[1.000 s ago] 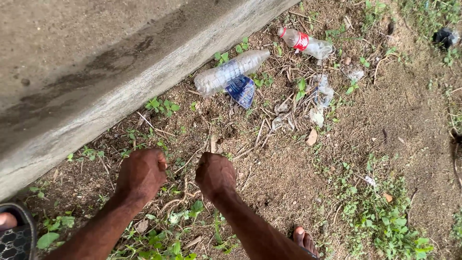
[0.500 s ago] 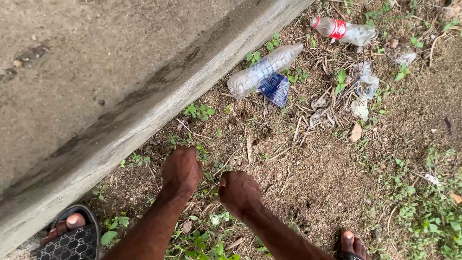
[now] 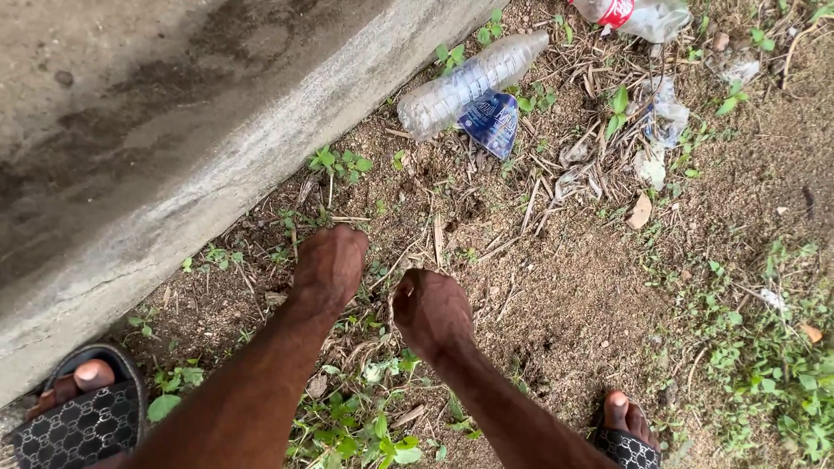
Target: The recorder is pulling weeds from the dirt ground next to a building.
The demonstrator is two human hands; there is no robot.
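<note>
Head view: both fists, left hand [image 3: 328,265] and right hand [image 3: 432,311], near weeds [image 3: 340,162].

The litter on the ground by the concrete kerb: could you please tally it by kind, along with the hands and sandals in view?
Clear plastic bottles: 2, one by the kerb, one with a red label
Blue wrapper: 1
Crumpled clear plastic: 1
Hands: 2, left hand, right hand
Sandals: 2, and
Total: 8
</note>
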